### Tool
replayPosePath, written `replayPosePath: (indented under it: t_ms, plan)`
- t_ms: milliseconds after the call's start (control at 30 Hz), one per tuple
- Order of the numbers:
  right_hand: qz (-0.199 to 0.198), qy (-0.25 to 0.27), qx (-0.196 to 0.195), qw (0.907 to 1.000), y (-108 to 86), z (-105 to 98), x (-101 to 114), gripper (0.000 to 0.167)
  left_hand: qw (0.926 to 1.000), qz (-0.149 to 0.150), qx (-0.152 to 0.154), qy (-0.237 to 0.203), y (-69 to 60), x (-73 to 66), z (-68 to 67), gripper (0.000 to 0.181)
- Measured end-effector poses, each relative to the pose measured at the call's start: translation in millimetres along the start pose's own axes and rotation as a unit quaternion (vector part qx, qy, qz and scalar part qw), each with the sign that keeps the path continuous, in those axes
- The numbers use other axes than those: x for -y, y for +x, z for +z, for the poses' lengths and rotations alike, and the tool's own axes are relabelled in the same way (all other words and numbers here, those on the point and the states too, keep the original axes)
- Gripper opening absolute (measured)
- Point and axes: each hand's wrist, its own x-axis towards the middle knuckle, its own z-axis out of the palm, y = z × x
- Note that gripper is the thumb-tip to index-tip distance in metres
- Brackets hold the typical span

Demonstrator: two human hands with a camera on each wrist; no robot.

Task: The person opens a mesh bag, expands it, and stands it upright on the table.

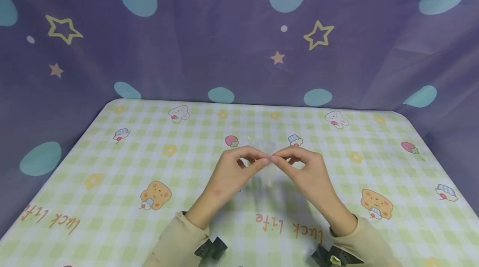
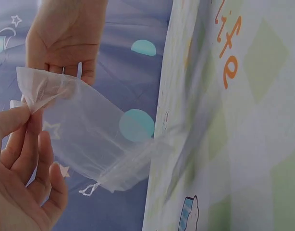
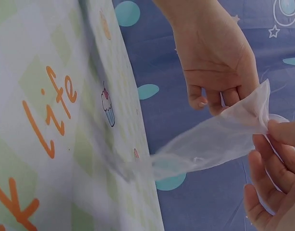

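Note:
A sheer white mesh bag (image 2: 97,127) hangs between the two hands above the table, with a small white cord loop at its lower part in the left wrist view. My left hand (image 1: 236,171) pinches one edge of the bag between thumb and forefinger. Close beside it, fingertips nearly meeting, my right hand (image 1: 307,173) pinches the other side of the same edge. In the right wrist view the bag (image 3: 210,142) slants down toward the tabletop. From the head the bag is faint and hard to make out.
The table (image 1: 202,233) wears a green and white checked cloth with printed cakes, bears and lettering. Behind it and at its sides hangs a purple curtain (image 1: 209,30) with stars and teal ovals. Dark straps (image 1: 211,249) sit at both cuffs.

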Motion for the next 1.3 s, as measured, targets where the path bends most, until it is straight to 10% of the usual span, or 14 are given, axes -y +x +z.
replayPosePath:
  t_ms: [367,1300]
  plan:
    - [0.020,0.000,-0.026,0.9995,-4.0,-2.3,0.6,0.005,0.9985,0.000,-0.054,0.011,1.6,4.2,0.3,0.013]
    - [-0.007,-0.017,-0.011,0.9998,-0.6,1.8,-2.8,0.006,0.9987,-0.025,-0.027,0.036,-3.0,-0.9,-5.6,0.021]
